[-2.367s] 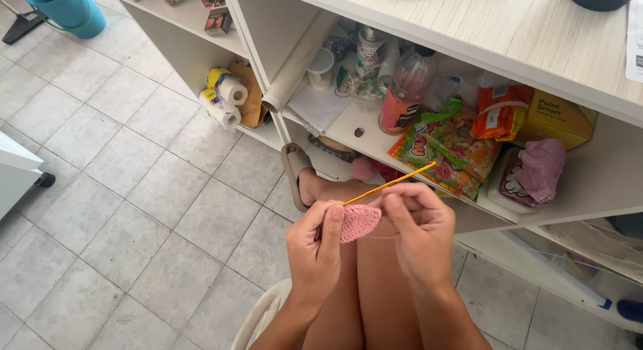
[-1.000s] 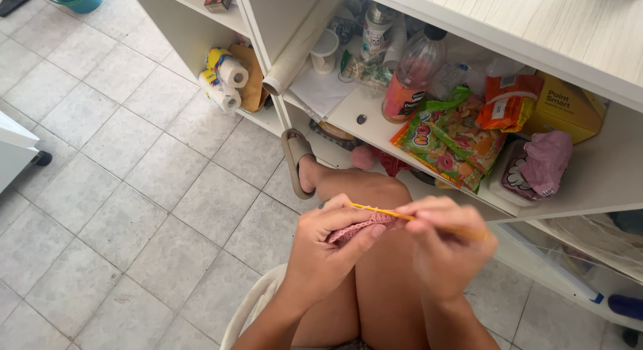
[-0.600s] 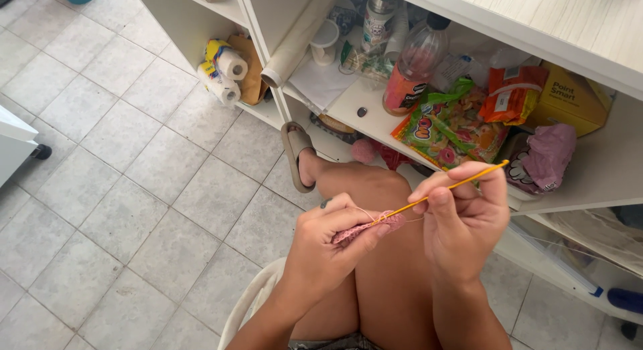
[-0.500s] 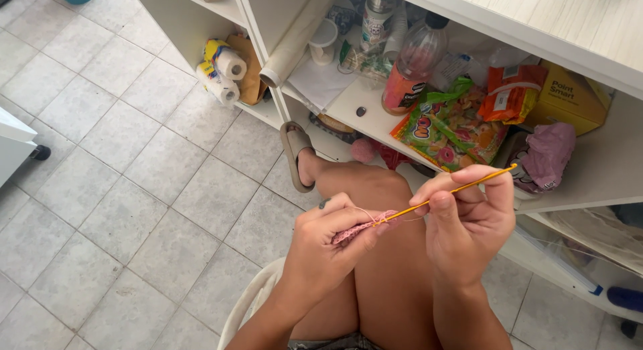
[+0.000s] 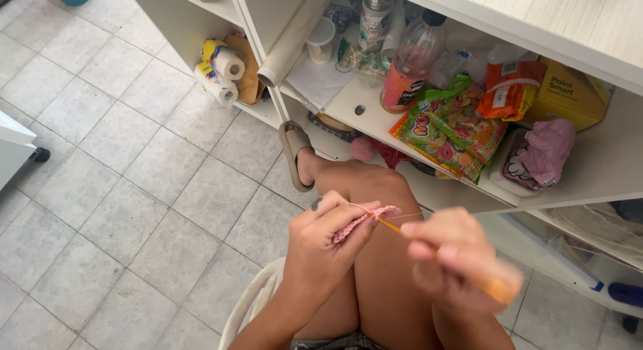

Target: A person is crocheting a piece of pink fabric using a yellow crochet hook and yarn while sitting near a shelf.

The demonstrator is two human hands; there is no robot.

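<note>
Left hand: left hand [image 5: 320,246] at the 6 o'clock area of the view, fingers pinched on the pink crochet piece [image 5: 365,219].
Right hand: right hand [image 5: 455,256] at 4 o'clock, blurred, fingers clenched on the orange crochet hook [image 5: 469,273]; hook tip meets the crochet piece.
Crochet piece: held above the bent knee, between both hands, at 12 o'clock of the left hand; a thin yarn strand runs from it over the left hand's fingers.
Leg: knee under the hands; foot in a grey sandal [image 5: 295,152] on the tiled floor [image 5: 120,189], at 11 o'clock of the hands.
Chair: white chair edge [image 5: 251,303] at 7 o'clock.
Shelf: white shelf [image 5: 348,105] at 12 to 2 o'clock, carrying a plastic bottle [image 5: 408,72], a candy bag [image 5: 449,132], a pink cloth [image 5: 549,152].
Paper rolls: paper rolls [image 5: 218,72] at 10 o'clock, on the lower shelf.
</note>
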